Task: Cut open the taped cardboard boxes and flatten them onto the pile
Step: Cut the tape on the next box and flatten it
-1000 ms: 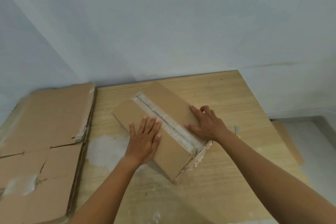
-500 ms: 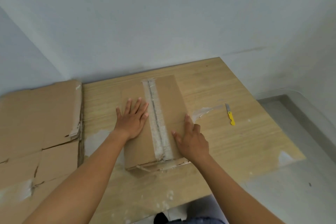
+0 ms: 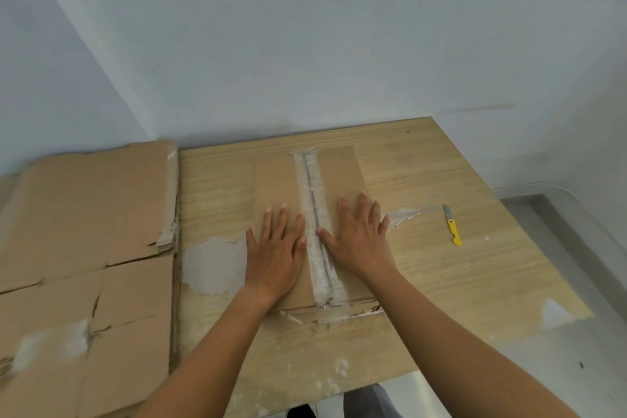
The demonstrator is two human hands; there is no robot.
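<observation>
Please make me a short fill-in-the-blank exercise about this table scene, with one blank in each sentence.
The left hand and the right hand lie flat on the box, one on each side of its ____ strip.
The knife with the ____ handle lies on the table.
The pile of flattened cardboard lies to the ____ of the box.
Missing words: tape; yellow; left.

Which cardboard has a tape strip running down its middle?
The box under the left hand and right hand, with tape along its seam; the pile beside it is flattened sheets.
</observation>
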